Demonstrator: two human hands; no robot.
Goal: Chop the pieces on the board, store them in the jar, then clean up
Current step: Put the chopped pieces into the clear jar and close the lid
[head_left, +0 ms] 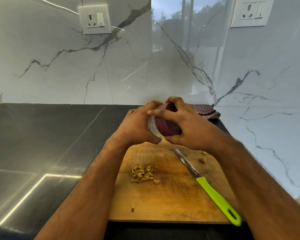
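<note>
I looked down on a dark stone counter [47, 135] with pale streaks of reflected light, set into a corner of glossy white marble-veined wall [59, 66]. Two switched sockets sat on that wall, one at upper left [94, 19] and one at upper right [252, 12]. A checked cloth [205, 110] lay crumpled at the back of the counter against the wall. A wooden cutting board [171, 201] lay at the counter's near edge.

Above the board's far end I held the clear jar [152, 126] tilted on its side in the air. My left hand [137, 125] was wrapped around the jar's clear body, and my right hand [185, 125] was curled over its maroon lid [164, 123], fingers spread round the rim. A small heap of chopped pieces [143, 174] lay on the board below and nearer to me, apart from both hands, with a few strays about. The green-handled knife [215, 193] lay slantwise on the board's right side, under my right forearm, untouched.
</note>
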